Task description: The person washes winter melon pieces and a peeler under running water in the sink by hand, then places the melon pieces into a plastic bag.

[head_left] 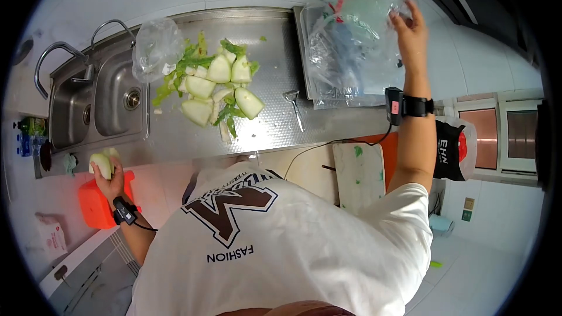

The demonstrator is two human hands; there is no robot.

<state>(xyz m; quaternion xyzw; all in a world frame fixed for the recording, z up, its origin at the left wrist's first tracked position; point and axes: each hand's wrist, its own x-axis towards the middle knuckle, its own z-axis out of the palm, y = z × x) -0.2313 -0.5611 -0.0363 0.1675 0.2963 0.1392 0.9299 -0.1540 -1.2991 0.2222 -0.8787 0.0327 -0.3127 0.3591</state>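
Steel counter (275, 70); near its front edge, a pale gourd piece (100, 165) gripped in the left hand (111, 183).
Probably firm, slippery, best held by its sides. Right hand (411, 22), half-curled, at clear plastic bags (336, 44); cannot tell if it pinches any.

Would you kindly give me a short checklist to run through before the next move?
1. Left hand has hold of its pale piece: ok.
2. Right hand grips the plastic: cannot tell; it is close, but contact is unclear.
3. Peeler lies apart from both hands: ok, on the counter.
4. Leaves kept apart from the cut pieces: not ok; they lie mixed together.
5. Sink edge free of the bag: not ok; the bag overlaps it in this view.
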